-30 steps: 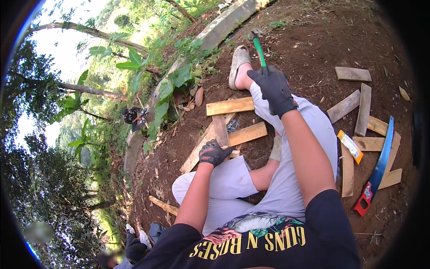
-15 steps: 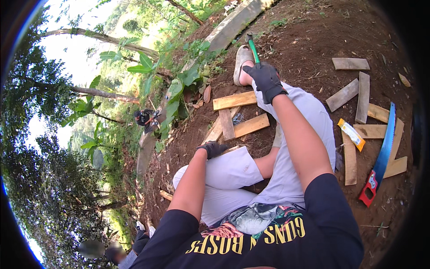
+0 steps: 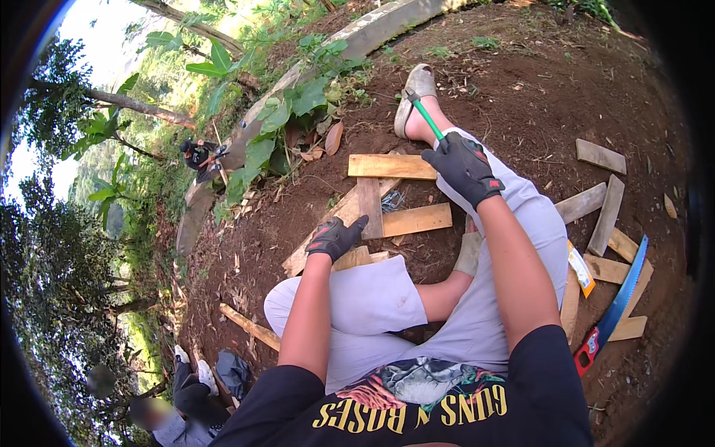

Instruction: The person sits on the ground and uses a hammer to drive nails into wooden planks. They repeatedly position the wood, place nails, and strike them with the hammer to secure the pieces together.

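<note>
My right hand (image 3: 465, 165), in a dark glove, is closed round the green handle of a hammer (image 3: 427, 115). The hammer's head lies over my sandalled foot (image 3: 418, 89). My gloved left hand (image 3: 335, 238) is over a long plank (image 3: 302, 253), thumb stretched out beside a short upright-lying board (image 3: 369, 205); its other fingers are partly hidden. That short board spans between an upper board (image 3: 391, 167) and a lower board (image 3: 417, 220). A small heap of nails (image 3: 392, 200) lies between these boards. Wood blocks (image 3: 354, 258) rest just below my left hand.
On the right lie a blue-bladed handsaw (image 3: 624, 290) with a red handle, a yellow-and-white packet (image 3: 579, 268) and several loose boards (image 3: 607, 214). A concrete edging (image 3: 372, 31) runs along the plants. One person (image 3: 201, 156) is farther off; another (image 3: 190, 402) sits at lower left.
My left hand has moved from beside my knee up to the boards. My right hand has lowered with the hammer toward my shin. The view has shifted.
</note>
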`<control>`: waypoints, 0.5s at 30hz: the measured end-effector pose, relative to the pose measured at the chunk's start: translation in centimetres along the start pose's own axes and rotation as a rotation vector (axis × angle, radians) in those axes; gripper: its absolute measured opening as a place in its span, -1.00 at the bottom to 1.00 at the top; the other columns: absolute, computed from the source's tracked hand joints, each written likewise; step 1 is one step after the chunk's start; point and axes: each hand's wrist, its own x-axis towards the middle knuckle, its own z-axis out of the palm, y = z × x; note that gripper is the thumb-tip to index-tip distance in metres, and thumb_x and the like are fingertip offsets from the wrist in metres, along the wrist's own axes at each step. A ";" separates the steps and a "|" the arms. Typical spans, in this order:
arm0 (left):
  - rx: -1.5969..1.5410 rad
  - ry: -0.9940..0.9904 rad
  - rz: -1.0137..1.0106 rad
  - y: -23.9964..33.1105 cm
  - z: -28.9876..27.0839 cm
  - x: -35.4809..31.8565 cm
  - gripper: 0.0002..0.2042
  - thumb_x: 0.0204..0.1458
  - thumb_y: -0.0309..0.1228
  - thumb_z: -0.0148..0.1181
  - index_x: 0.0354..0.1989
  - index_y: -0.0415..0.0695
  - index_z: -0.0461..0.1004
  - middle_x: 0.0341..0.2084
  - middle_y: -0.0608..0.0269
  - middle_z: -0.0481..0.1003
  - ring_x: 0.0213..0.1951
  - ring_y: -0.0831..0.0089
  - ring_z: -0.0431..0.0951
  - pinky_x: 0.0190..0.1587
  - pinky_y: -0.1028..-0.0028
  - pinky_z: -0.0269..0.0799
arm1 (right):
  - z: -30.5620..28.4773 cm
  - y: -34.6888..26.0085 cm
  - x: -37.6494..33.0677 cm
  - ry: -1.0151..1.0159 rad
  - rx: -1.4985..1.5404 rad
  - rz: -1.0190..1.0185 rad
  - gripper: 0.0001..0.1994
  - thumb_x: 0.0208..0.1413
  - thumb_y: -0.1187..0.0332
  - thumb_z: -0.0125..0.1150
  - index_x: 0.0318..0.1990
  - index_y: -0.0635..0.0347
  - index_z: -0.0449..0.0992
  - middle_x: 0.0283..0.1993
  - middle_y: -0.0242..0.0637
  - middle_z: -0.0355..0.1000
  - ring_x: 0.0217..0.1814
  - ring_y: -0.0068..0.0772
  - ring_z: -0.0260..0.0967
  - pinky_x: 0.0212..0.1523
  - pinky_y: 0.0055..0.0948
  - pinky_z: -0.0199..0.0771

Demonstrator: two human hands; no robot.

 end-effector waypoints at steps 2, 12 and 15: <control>-0.096 0.219 -0.024 1.0 -0.1 0.5 0.05 0.02 0.51 0.22 0.29 -0.37 0.52 0.16 -0.37 0.59 0.16 -0.15 0.67 0.24 0.09 0.56 | 0.4 -1.3 0.0 -0.079 -0.054 0.045 -0.51 0.16 -0.07 0.42 -0.21 0.30 0.67 -0.28 0.01 0.62 -0.22 -0.01 0.62 -0.11 -0.05 0.54; -0.184 0.374 0.107 5.3 2.8 9.0 0.31 -0.18 0.39 0.53 0.52 -0.45 0.12 0.36 -0.35 0.36 0.37 -0.10 0.46 0.37 0.09 0.45 | 7.7 -1.2 4.4 -0.068 -0.381 -0.102 -0.33 -0.07 0.01 0.67 0.06 0.26 0.50 -0.11 0.02 0.62 -0.09 0.06 0.64 -0.09 -0.01 0.59; -0.070 0.325 0.155 6.3 2.8 8.3 0.21 -0.13 0.33 0.54 0.47 -0.42 0.18 0.33 -0.31 0.36 0.36 -0.09 0.45 0.34 0.05 0.46 | 10.0 -0.2 4.1 -0.064 -0.453 -0.077 -0.37 0.01 0.04 0.62 0.11 0.22 0.47 -0.02 0.06 0.60 0.03 0.11 0.63 0.00 0.04 0.60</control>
